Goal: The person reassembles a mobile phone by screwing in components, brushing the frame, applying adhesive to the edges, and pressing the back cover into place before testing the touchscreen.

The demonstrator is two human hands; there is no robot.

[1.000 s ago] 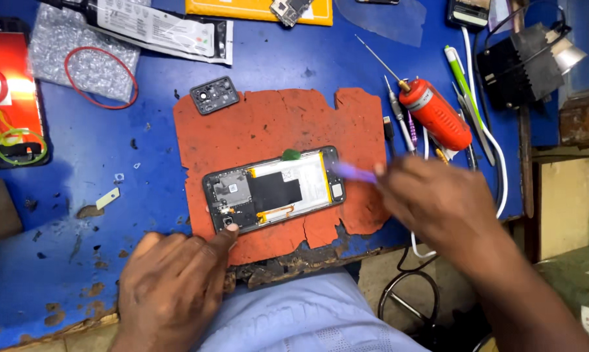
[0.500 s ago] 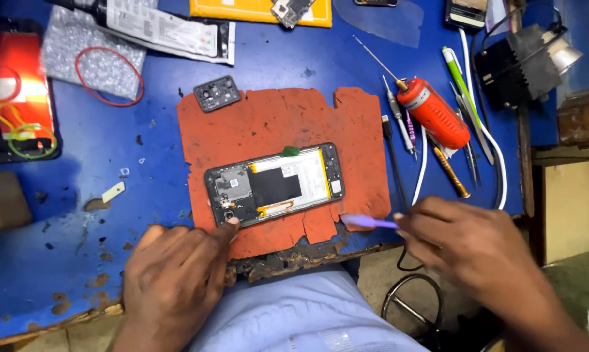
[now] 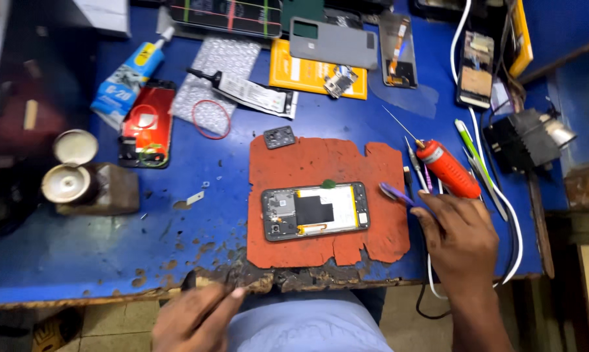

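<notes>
- Workbench (image 3: 79, 261) with a blue top, chipped and worn along its near edge, cluttered with phone parts and tools under indoor light.
- Red mat (image 3: 320, 163) lay left of the right hand (image 3: 461, 234), and on it sat the opened phone (image 3: 315, 210), back cover off.
- Right hand pinched a purple pry tool (image 3: 394, 192) just past the mat's right edge.
- Left hand (image 3: 193, 319) held a thin dark tool at the bench's near edge.
- A second earlier, the left fingertip touched the phone and the pry tool was over it; both had since drawn back.
- Small open tin (image 3: 69, 173) stood far left; contents unclear.
</notes>
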